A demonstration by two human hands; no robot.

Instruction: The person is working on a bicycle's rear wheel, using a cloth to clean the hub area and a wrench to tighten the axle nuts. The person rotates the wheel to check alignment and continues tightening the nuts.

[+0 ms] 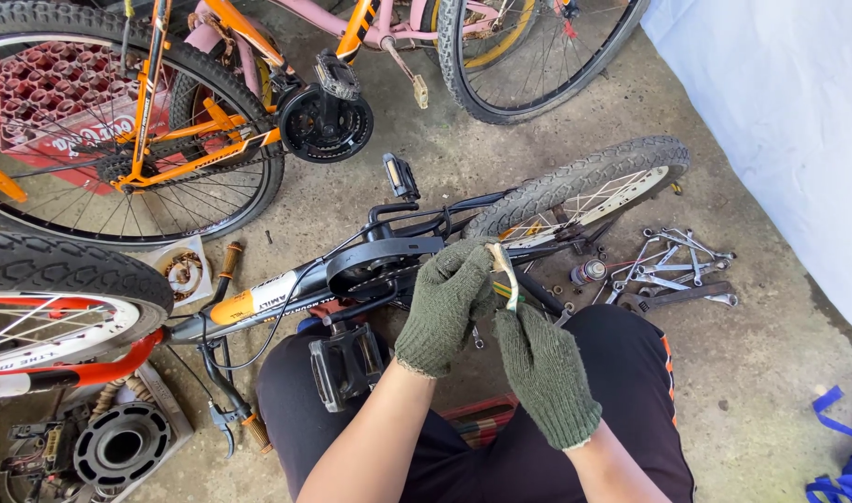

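Both gloved hands are up over the small bicycle that lies on its side on the concrete floor, across the person's knees. The left hand is clenched around the lower part of a thin pale strip, and the right hand sits just below it with its fingertips pinched up at the strip's base; whether the right hand truly grasps it or only steadies it, I cannot tell, the gloves hide the contact. The strip stands nearly upright, long axis running from the hands toward the top of the view, its free tip curling slightly left toward the small rear wheel. As for risk, I judge the thick knitted gloves the weak point: a narrow, slick strip could slide out of that grip, or the loose tip could snag in the spokes or the chain guard right beside it. The upturned pedal sits close against the left forearm, and a sudden tug could knock the arm on it. A cluster of spanners lies toward the right side of the floor, well apart from the hands, near a white sheet. An orange bicycle stands at the far left.
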